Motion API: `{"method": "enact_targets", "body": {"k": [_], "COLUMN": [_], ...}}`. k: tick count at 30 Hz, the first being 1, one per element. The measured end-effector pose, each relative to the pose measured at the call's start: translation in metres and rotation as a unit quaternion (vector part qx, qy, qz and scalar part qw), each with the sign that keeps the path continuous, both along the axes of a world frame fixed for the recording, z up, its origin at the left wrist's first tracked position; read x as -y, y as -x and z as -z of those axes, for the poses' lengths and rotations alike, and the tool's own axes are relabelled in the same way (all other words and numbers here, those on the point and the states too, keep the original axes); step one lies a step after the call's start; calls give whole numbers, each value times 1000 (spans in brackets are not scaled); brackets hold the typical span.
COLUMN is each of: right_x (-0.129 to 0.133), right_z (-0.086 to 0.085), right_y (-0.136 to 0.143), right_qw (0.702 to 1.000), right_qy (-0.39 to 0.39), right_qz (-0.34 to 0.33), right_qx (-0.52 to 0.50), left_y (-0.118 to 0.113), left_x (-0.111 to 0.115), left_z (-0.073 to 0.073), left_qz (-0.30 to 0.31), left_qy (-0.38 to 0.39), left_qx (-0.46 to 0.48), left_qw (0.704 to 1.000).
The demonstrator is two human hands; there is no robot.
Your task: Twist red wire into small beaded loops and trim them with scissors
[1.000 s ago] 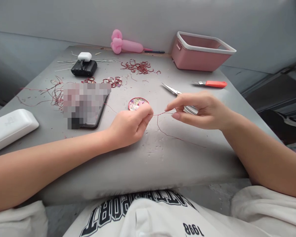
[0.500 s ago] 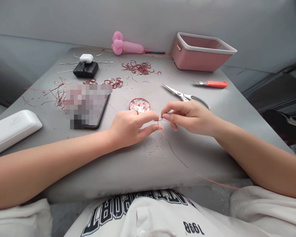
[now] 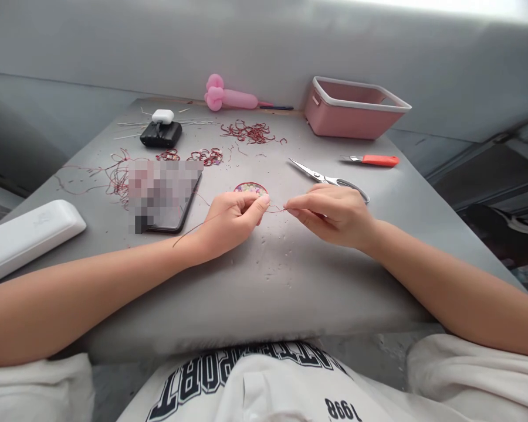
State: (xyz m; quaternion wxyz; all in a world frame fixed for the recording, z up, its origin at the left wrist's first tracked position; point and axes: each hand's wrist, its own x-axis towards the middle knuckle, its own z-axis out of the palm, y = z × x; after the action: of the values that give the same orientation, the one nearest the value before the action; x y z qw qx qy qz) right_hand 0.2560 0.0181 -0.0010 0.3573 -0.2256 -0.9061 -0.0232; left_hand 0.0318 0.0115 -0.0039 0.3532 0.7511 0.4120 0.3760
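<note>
A thin red thread (image 3: 276, 211) spans the small gap between my two hands. My left hand (image 3: 233, 223) pinches it between thumb and fingers, and a loose end trails back over the left wrist. My right hand (image 3: 334, 215) is closed, its fingertips holding the other side of the thread. Just behind the left fingers, a round red-rimmed dish of beads (image 3: 250, 188) is partly covered. Silver scissors (image 3: 315, 174) lie beyond the right hand, their handles partly hidden by it.
A phone (image 3: 176, 211), partly blurred, lies left beside tangled red threads (image 3: 119, 176). Further back are finished-looking loops (image 3: 206, 156), thread scraps (image 3: 253, 132), a black case (image 3: 161, 135), a pink balloon (image 3: 235, 98) and a pink bin (image 3: 352, 114). A red-handled cutter (image 3: 381, 160) lies right; a white case (image 3: 35, 234) left.
The hands have drawn slightly apart and the left fingers have closed on the thread. The long thread end that hung toward my lap now lies over the left wrist. The view has tilted up slightly.
</note>
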Motion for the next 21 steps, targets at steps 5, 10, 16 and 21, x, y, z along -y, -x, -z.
{"method": "enact_targets", "body": {"k": [5, 10, 16, 21], "right_x": [-3, -4, -1, -9], "right_z": [-2, -4, -9, -19], "right_y": [-1, -2, -4, -9], "right_qw": [997, 992, 968, 848], "right_qy": [-56, -84, 193, 436], "right_qz": [-44, -90, -155, -116], "right_qx": [28, 32, -48, -278], "left_y": [-1, -3, -4, -1], "left_x": [-1, -2, -2, -4], "left_z": [-4, -7, -7, -4], "left_qz": [-2, -12, -5, 5], "left_qy": [53, 97, 124, 131], "left_qx": [21, 42, 56, 69], "left_qw": [998, 994, 991, 989]}}
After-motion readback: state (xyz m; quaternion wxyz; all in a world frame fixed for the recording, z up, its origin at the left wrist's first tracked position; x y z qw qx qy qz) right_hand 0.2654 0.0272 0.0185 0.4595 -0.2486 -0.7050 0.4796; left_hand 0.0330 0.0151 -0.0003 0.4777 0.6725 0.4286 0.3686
